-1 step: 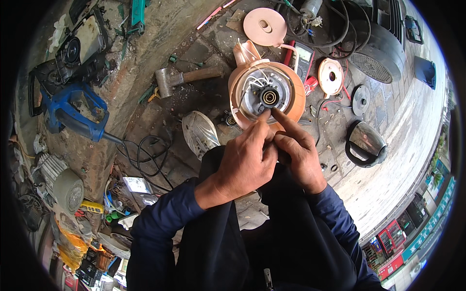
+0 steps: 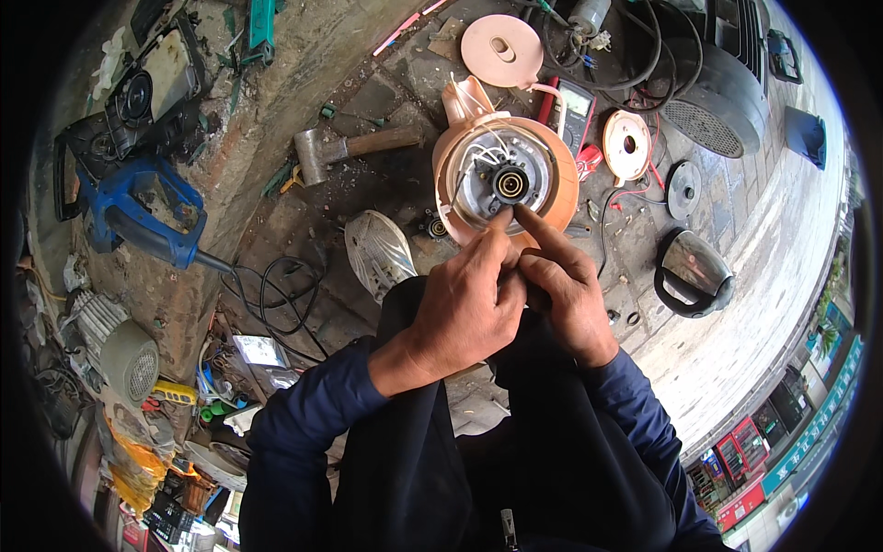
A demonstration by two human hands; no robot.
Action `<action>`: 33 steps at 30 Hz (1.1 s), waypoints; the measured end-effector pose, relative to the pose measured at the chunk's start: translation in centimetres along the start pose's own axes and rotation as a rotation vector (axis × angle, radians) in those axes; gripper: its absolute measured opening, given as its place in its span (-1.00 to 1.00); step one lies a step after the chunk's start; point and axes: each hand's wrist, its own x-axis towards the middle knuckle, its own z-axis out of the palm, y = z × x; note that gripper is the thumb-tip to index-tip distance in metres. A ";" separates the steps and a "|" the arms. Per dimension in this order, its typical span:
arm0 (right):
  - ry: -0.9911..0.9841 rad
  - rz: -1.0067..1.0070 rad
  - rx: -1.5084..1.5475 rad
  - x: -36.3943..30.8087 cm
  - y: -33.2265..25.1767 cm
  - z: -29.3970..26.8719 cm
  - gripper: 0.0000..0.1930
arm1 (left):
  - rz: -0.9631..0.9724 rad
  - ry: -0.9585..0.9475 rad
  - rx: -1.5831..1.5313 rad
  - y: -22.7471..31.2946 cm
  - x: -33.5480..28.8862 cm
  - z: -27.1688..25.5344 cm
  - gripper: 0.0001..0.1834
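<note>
One peach housing (image 2: 563,179) lies at the fingertips (image 2: 527,219) of left hand (image 2: 464,299) and right hand (image 2: 572,302); grip unclear.

This looks like an open-air repair workshop beside a street (image 2: 773,276): shopfronts (image 2: 743,449) stand well off to the right of the right hand (image 2: 575,299). A hammer (image 2: 354,149) lies on grimy paving (image 2: 377,95) ahead and left of the left hand (image 2: 464,304), a multimeter (image 2: 576,106) lies beyond the right one, and well left are a grey motor (image 2: 120,345) and blue power tool (image 2: 156,235).
</note>
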 end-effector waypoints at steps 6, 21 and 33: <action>0.007 0.004 0.036 0.1 0.3 0.0 -0.32 | -0.030 -0.007 -0.030 0.0 -0.2 0.0 -0.28; -0.003 0.017 0.013 -0.1 0.2 -0.1 -0.30 | 0.004 -0.011 0.007 -0.1 -0.2 0.1 -0.28; -0.011 0.002 0.109 -0.2 0.6 -0.1 -0.24 | 0.006 -0.028 0.020 0.1 -0.4 -0.1 -0.34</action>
